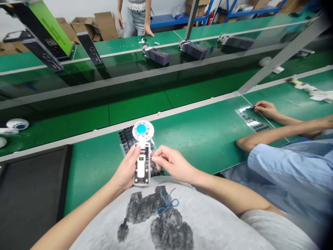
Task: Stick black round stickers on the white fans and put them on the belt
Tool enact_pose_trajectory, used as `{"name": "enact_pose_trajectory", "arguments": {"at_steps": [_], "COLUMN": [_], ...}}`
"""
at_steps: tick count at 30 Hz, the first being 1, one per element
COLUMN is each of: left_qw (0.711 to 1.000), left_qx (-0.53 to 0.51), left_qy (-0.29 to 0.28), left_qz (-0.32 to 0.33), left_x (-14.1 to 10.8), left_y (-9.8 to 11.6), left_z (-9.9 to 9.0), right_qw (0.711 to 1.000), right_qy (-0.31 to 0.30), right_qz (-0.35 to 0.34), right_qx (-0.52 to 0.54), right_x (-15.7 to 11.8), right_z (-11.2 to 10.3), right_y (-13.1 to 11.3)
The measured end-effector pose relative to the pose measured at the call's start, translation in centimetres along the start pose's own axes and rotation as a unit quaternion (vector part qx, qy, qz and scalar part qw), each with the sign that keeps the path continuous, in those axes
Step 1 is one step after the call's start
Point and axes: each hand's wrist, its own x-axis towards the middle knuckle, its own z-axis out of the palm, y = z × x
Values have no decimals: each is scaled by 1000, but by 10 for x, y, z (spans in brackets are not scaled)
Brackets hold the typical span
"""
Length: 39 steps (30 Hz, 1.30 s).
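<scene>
A handheld fan [141, 170] with a see-through body and a round white head, blue in the middle, stands upright before me. My left hand [128, 166] is closed around the body from the left, its thumb on the front near the neck. At the right side of the body, my right hand [171, 161] is closed in a pinch; a tiny pale tip shows at the fingertips, too small to name. Behind the fan lies a clear sheet of round black stickers [126, 137], partly hidden by the fan and my hands.
A black tray [33, 187] is at the left. A co-worker's hand [266, 109] touches another sticker sheet [249, 118] at the right. Beyond a white rail runs a green conveyor [140, 100] with white fans [18, 124] on it. Dark boxes [157, 56] stand farther back; another person is behind.
</scene>
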Motion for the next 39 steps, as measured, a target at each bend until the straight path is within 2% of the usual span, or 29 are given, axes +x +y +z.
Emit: {"name": "enact_pose_trajectory", "arguments": {"at_steps": [5, 10, 12, 17, 19, 21, 25, 27, 29, 31, 33, 36, 39], "left_qw": [1000, 994, 992, 999, 999, 999, 996, 997, 1000, 997, 990, 980, 976], "left_qx": [12, 78, 92, -6, -26, -19, 21, 15, -13, -55, -109, -178, -182], "left_qy": [8, 19, 29, 17, 17, 30, 32, 17, 1, -26, -59, -86, -117], "left_qz": [17, 72, 87, -35, -25, 24, 86, 73, 24, -36, -64, -19, 3], "left_x": [0, -2, -4, -7, -7, -7, -7, -7, -7, -5, -4, -2, -4], "left_y": [-2, -4, -3, -1, -1, -3, -9, -10, -10, -6, 0, 10, 17], "left_z": [2, -1, 0, 8, 10, 8, 2, 1, 3, 6, 9, 11, 11], "right_qw": [989, 958, 950, 986, 986, 977, 954, 953, 963, 973, 979, 983, 986], "right_qy": [-41, -43, -45, -82, -65, -51, -58, -65, -81, -95, -90, -60, -55], "right_qz": [2, -60, -72, -17, -31, -52, -81, -86, -76, -49, -10, 18, -9], "right_qx": [-142, -278, -302, -147, -153, -200, -282, -283, -247, -203, -181, -171, -156], "right_x": [1, -3, -4, -6, -7, -8, -9, -9, -9, -9, -9, -10, -10], "right_z": [-10, -11, -9, -7, -7, -7, -6, -7, -9, -14, -19, -25, -24], "right_y": [-12, -18, -18, -28, -33, -36, -34, -33, -34, -38, -45, -56, -61]}}
